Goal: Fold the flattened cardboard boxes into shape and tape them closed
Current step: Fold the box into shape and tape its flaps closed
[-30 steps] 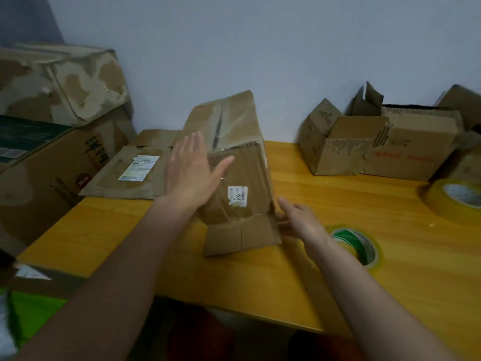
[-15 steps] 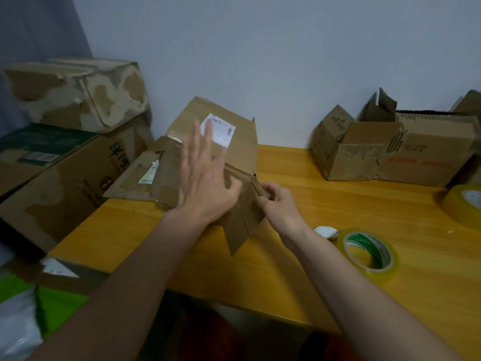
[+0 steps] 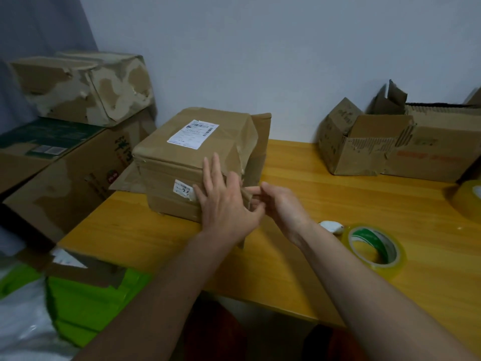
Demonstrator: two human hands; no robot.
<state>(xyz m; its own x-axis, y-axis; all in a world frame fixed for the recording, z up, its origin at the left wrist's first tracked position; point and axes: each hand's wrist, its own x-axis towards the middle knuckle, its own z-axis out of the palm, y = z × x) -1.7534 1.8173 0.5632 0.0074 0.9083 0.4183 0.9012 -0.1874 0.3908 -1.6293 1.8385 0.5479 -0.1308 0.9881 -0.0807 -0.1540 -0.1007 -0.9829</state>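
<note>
Cardboard box [image 3: 182, 162] sits folded into shape at the back left of your wooden surface [image 3: 299, 256], a white shipping label [image 3: 193, 134] on its top face and a smaller sticker [image 3: 183, 189] on the side facing you. Off the surface to the left, a worn, patchy box [image 3: 83, 87] lies on top of a larger printed carton [image 3: 59, 173], and a bright green package [image 3: 88, 306] shows below the surface's near left edge. Your left hand [image 3: 225, 204] lies flat against the near right corner of the box, fingers [image 3: 212, 168] straight and slightly spread, pressing the side panel. Just beside it, your right hand [image 3: 282, 201] pinches the edge of a loose side flap [image 3: 247, 196] — thumb and forefinger are closed on the cardboard there, the other fingers curled. Another flap [image 3: 260, 142] stands open at the box's right end. Near your right wrist a small white object [image 3: 331, 227] rests on the surface, touching or nearly touching a roll of clear tape with a green core [image 3: 374, 250]. Against the wall to the right stand torn, open boxes [image 3: 390, 149], and a second tape roll [image 3: 468, 199] is cut off by the right edge.
</note>
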